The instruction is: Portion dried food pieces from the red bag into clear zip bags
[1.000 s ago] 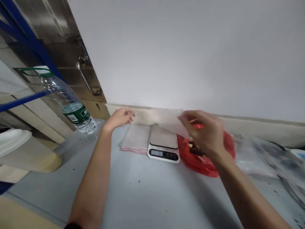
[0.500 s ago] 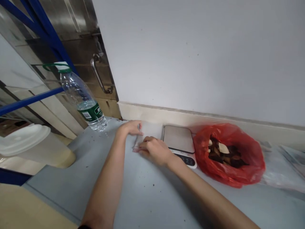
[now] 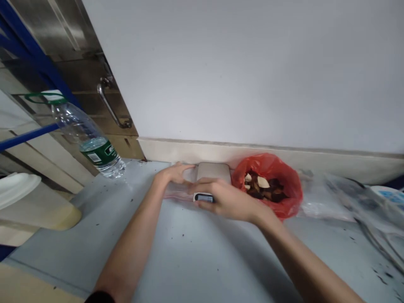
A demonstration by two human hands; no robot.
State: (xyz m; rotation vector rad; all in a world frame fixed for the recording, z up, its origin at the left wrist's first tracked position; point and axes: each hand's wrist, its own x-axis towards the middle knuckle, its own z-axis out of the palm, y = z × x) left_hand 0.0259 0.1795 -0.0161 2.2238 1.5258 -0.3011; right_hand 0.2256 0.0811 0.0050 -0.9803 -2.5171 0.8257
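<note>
Red plastic bag (image 3: 268, 185) beside one scale (image 3: 212, 176); left hand (image 3: 175, 173) and right hand (image 3: 222, 198) rest flat, fingers spread.

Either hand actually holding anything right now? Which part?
Nothing lifted. Left hand lies flat on the clear bags beside the scale; right hand covers the scale's front edge. No closed grip visible.

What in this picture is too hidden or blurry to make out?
- Scale display and buttons: head view, covered by the right hand.
- Clear bags under the left hand: mostly hidden, blurred.
- Contents of the red bag: dark pieces, too small to identify.
- Water bottle label: unreadable.
</note>
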